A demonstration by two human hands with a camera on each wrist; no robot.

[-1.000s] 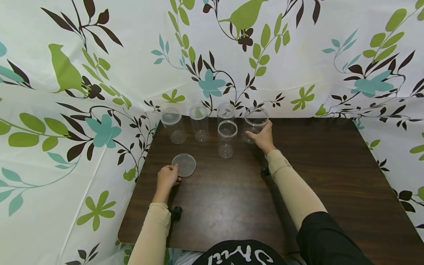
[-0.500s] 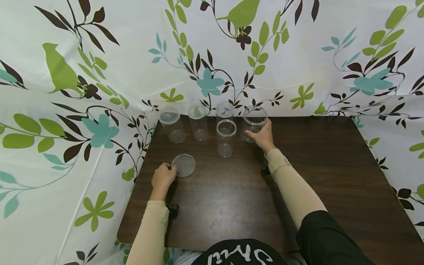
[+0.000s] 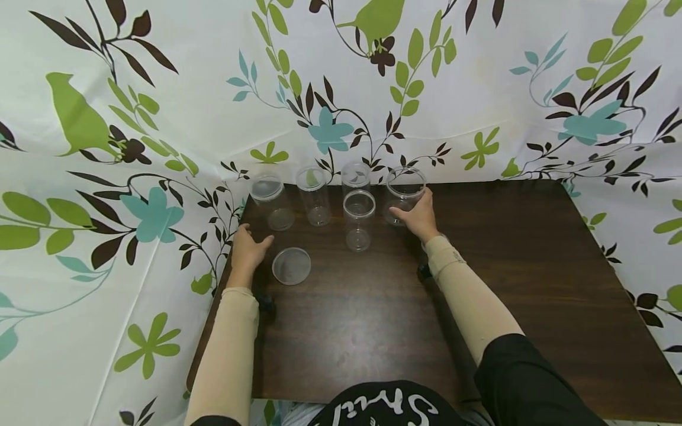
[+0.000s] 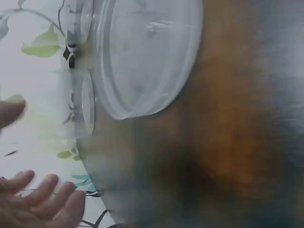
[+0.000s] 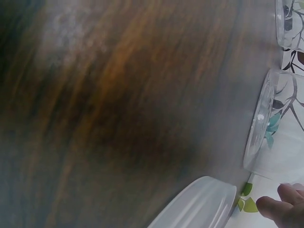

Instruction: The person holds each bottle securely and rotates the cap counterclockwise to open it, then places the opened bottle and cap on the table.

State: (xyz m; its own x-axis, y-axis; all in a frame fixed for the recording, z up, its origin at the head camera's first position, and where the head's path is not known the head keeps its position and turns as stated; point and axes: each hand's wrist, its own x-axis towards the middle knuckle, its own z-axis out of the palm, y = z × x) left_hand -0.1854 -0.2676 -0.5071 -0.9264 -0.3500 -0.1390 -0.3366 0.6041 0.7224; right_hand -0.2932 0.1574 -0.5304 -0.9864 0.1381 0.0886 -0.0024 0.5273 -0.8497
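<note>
In the head view a wide clear jar (image 3: 401, 201) is grasped by the right hand (image 3: 419, 214); in the left wrist view reaching is suggested by the spread, empty left hand (image 4: 40, 204), closure round the leftmost jar (image 4: 81, 107) beside it seemingly being called for; in the right wrist view a whitish lid (image 5: 197, 206) is seen near the right hand.

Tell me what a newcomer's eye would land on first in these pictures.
Probably the white backdrop printed with green birds, which rises behind the dark table. Next come five clear jars near the table's far edge, with the right hand at the rightmost jar. A round clear lid lies toward the table's left side, the open left hand beyond its left edge.
</note>
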